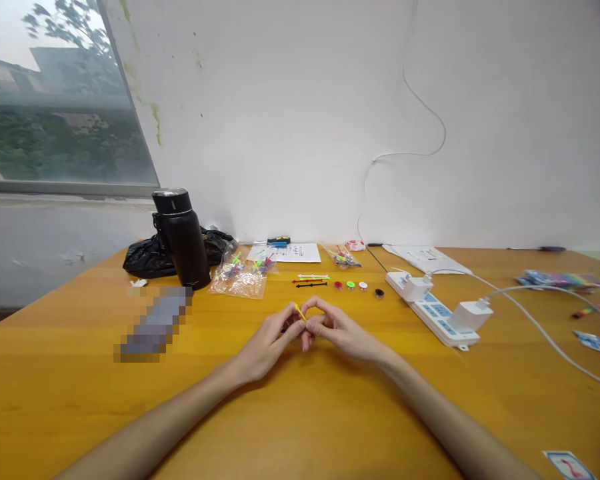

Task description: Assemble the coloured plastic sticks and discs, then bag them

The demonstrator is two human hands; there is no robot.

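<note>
My left hand (279, 331) and my right hand (333, 327) meet just above the wooden table. Pinched between their fingertips is a thin yellow plastic arrow (300, 312), tilted with its upper end to the left. Something dark shows by my left fingers, too small to make out. Beyond my hands lie several slim arrows, among them a white arrow (314, 277), a red arrow (305, 281) and a black arrow (311, 285). To their right sit small round pieces in a row: red (338, 285), green (351, 285), white (363, 286) and black (379, 293).
A black flask (183, 243) stands at the left beside a black plastic bag (147, 259) and a blurred-out flat object (157, 323). Clear bags of parts (237, 277), a screwdriver (279, 241) and paper sheets lie near the wall. A white power strip (437, 313) with chargers and cables is at right.
</note>
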